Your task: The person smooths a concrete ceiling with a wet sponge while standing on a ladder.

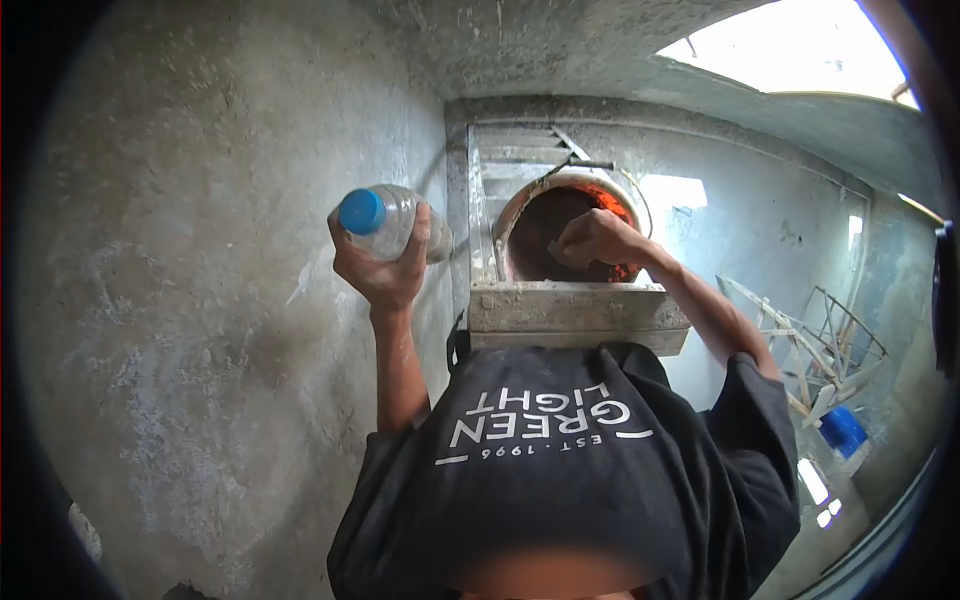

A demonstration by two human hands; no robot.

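My left hand (pixel 385 268) is raised beside the concrete wall and grips a clear plastic bottle (pixel 400 222) with a blue cap, held on its side. My right hand (pixel 597 240) reaches into an orange bucket (pixel 545 225) crusted with cement. Its fingers are curled around a small grey object at the bucket's inner wall; I cannot tell what that object is. The bucket rests on a cement-stained wooden ladder (pixel 570 310), just past the step nearest my chest. My black printed shirt (pixel 560 460) fills the lower middle of the view.
A rough grey concrete wall (pixel 200 300) runs close along the left. A blue container (pixel 843 430) and leaning wooden frames (pixel 810 345) are on the floor at the lower right. Bright openings (pixel 800 45) show at the top right.
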